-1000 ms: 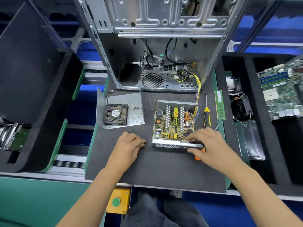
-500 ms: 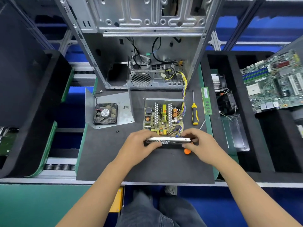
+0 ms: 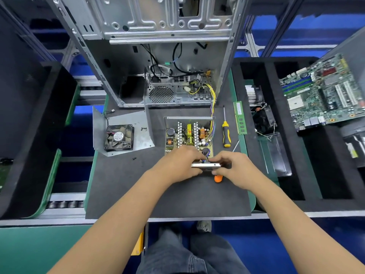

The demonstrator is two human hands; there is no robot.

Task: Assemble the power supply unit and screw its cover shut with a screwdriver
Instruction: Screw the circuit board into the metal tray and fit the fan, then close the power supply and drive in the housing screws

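Both hands (image 3: 207, 165) grip the open power supply (image 3: 188, 134), lengthwise away from the person.

one head-worn wide-angle view looks steeply down, close over the dark mat (image 3: 122, 190) at frame centre.

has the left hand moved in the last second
Yes. The left hand was resting on the mat left of the open power supply; it has moved right, and now its fingers grip the supply's near metal edge, close to the right hand.
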